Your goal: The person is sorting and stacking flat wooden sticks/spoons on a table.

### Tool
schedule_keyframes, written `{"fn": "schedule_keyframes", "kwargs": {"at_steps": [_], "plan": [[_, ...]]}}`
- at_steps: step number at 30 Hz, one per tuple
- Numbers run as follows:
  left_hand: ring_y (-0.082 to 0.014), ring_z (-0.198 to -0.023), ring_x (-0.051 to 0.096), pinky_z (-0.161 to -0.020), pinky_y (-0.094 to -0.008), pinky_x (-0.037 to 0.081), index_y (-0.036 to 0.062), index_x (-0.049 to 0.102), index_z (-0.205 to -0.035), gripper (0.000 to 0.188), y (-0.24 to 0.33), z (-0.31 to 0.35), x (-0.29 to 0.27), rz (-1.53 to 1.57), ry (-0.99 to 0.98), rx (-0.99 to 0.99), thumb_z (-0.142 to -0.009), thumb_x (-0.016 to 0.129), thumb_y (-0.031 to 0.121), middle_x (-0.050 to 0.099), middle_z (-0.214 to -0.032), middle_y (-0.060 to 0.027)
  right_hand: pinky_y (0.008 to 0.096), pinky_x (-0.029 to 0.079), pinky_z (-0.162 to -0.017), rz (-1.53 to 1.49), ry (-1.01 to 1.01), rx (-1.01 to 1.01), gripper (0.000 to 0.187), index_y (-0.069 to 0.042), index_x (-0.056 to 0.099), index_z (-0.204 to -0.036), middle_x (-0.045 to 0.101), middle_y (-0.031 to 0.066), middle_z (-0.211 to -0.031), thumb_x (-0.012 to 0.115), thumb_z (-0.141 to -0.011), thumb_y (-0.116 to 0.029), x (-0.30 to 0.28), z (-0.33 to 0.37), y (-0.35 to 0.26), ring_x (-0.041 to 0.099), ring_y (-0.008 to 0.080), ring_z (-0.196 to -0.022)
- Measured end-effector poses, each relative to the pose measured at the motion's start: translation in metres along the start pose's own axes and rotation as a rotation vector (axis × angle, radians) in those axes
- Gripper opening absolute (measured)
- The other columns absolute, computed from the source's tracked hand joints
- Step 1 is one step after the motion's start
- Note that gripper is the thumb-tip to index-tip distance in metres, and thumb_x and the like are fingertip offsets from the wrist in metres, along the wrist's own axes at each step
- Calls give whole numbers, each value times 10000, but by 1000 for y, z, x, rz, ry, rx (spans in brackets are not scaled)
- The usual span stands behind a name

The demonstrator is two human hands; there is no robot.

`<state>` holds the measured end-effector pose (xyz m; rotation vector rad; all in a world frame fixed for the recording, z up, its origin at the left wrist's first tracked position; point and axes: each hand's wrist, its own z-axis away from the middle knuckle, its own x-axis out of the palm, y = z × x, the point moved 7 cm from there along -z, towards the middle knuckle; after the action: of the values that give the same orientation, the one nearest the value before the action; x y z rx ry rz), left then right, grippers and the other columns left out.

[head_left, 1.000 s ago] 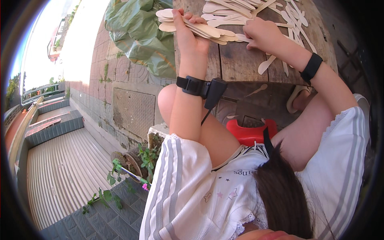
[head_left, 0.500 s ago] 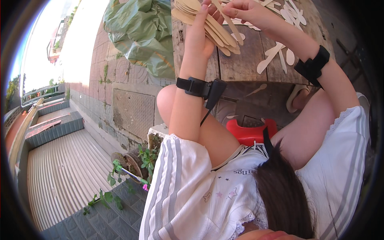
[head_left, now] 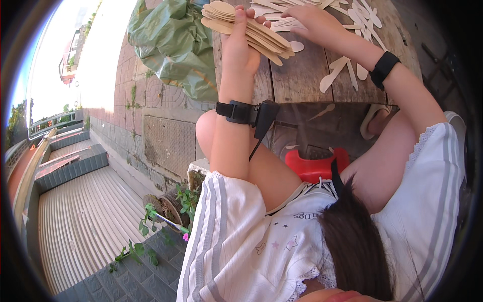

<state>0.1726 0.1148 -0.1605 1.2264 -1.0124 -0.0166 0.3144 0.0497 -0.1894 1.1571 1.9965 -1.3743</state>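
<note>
head view, with clock positions read from the middle of the frame: at 12 o'clock the left hand is wrapped round a stack of flat wooden utensils, the thumb lying across the top. the stack slants from its rounded ends at 10 o'clock of that hand to its narrower ends at 4 o'clock.

at 1 o'clock the right hand has its fingers reaching out loosely, thumb apart from them, over the near edge of a pile of loose utensils; i cannot tell whether the fingertips touch any of it. more utensils lie crisscross between 1 and 2 o'clock, and closer to the table edge a spoon-shaped piece lies just beside others like it. all of these rest on a worn plank table.

each wrist wears a black band, the left band with a black box beside it, the right band plain.

at 11 o'clock a crumpled green plastic bag sits against the table's side. at 2 o'clock 1 wooden piece lies on the ground below the table. a red object shows at 3 o'clock between the thighs, and a leafy plant stands between 7 and 8 o'clock.
</note>
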Motion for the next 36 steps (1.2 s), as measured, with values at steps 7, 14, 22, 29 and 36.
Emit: {"fn": "schedule_keyframes", "kwargs": {"at_steps": [7,14,22,29,36], "plan": [[-115,-763,506,-725,-316,438,116,464,-1149,236,9,-3,-9,-32,31,28,-946,522,222,541,-864,25,367,449,-768,297,-8,-79,97,-57,582,-815,554,65,-862,626,-749,-114,16,7,0,536,250,-917],[-109,-722,482,-720,-301,423,120,476,-1145,222,15,-3,-17,62,40,24,-949,510,218,505,-772,35,319,446,-716,458,66,-106,127,-84,606,-848,571,3,-808,619,-805,-203,6,-1,-9,551,183,-827],[-125,-740,507,-751,-327,446,72,481,-1087,296,-3,-3,-21,34,85,-7,-897,607,261,508,-762,23,261,425,-681,-1157,-147,450,240,-118,635,-965,587,-54,-805,572,-894,-338,25,-20,-17,532,92,-767],[-175,-863,563,-756,-380,515,22,467,-1116,389,-1,-2,-12,-216,53,7,-876,636,277,528,-962,-64,243,383,-712,-868,-320,307,371,-160,672,-1000,564,-51,-809,578,-867,-492,29,-12,-25,463,72,-786],[-188,-831,573,-728,-341,510,14,494,-1002,302,-2,0,-14,-216,89,9,-889,619,265,554,-883,-70,293,462,-717,-656,-330,320,322,-66,624,-1062,622,32,-815,579,-885,-331,3,-26,4,576,152,-769]]}}
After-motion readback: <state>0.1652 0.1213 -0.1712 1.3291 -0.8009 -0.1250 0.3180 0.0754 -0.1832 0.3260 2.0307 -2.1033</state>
